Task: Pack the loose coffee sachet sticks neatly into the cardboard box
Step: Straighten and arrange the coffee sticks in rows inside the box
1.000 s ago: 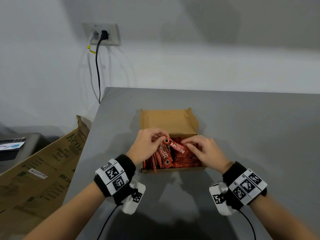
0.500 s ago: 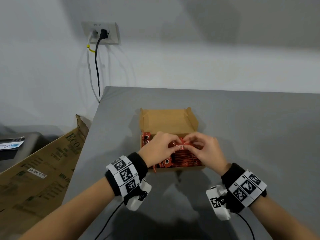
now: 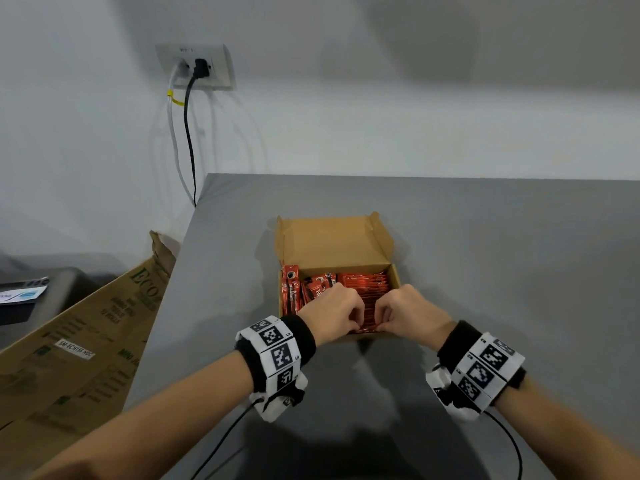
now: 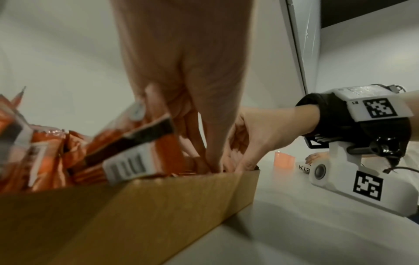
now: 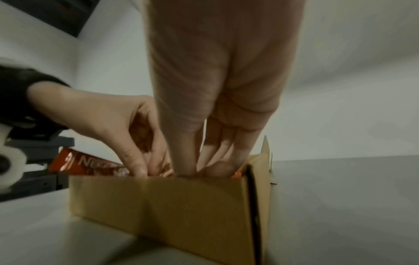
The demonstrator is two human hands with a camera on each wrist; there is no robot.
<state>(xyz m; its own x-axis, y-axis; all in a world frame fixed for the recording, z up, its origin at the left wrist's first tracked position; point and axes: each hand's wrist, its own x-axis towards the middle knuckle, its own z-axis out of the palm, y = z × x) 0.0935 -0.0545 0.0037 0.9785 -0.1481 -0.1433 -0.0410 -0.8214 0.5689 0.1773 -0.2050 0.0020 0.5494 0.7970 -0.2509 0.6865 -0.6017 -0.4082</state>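
An open cardboard box [image 3: 332, 240] sits mid-table with its lid standing up at the back. Red coffee sachet sticks [image 3: 363, 285] fill it in rows, and one stick [image 3: 290, 289] stands upright at its left wall. Both hands meet at the box's near edge. My left hand [image 3: 353, 318] and right hand [image 3: 384, 315] curl downward, thumbs and fingertips pinching a sachet down among the packed ones. In the right wrist view the fingers [image 5: 226, 154] reach inside the near wall [image 5: 170, 206]. The left wrist view shows tilted sachets [image 4: 127, 157] above the wall [image 4: 136, 215].
A large brown carton [image 3: 86, 341] leans against the grey table's [image 3: 502, 271] left edge. A wall socket [image 3: 195, 67] with hanging cables is behind the table's left corner. A dark object [image 3: 34, 296] with a card lies at the far left. Cables trail from both wrists.
A second ago my left hand held a sachet slanted above the box. Both hands closed in on it and lowered it to the near side, where it now sits among the others.
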